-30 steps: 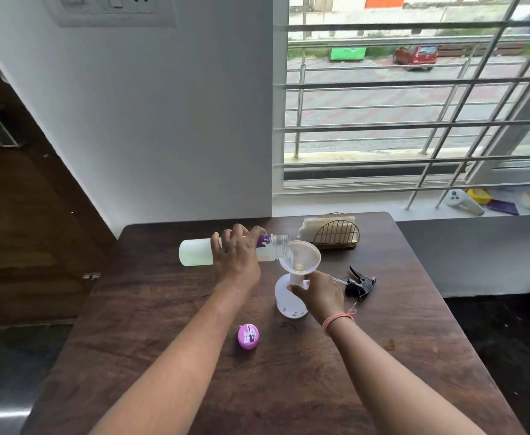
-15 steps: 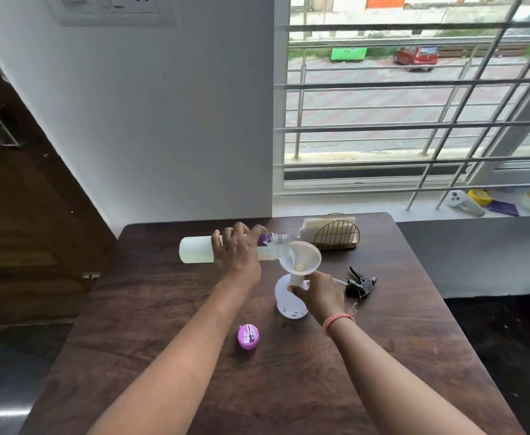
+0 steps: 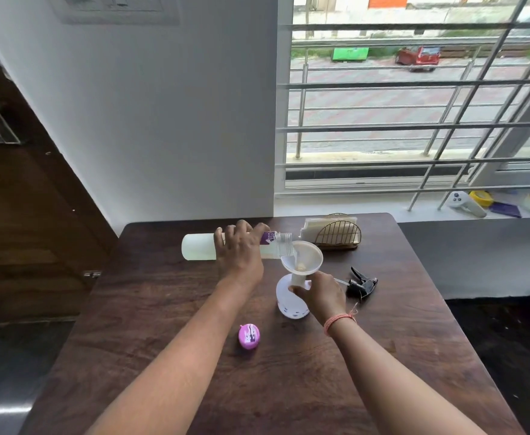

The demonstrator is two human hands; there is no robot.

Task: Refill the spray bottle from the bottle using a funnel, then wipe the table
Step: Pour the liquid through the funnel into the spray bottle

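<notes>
At the far middle of the table (image 3: 169, 356), your left hand (image 3: 240, 259) grips the bottle (image 3: 199, 246) tipped into the funnel (image 3: 307, 255) while your right hand (image 3: 323, 293) grasps the spray bottle (image 3: 285, 296); next, level it before overflow, I judge

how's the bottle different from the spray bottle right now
The bottle lies nearly level in the air, held by the left hand; the spray bottle stands upright on the table, steadied by the right hand. The bottle is long and straight; the spray bottle is squat and rounded. Both are uncapped, pale plastic.
</notes>
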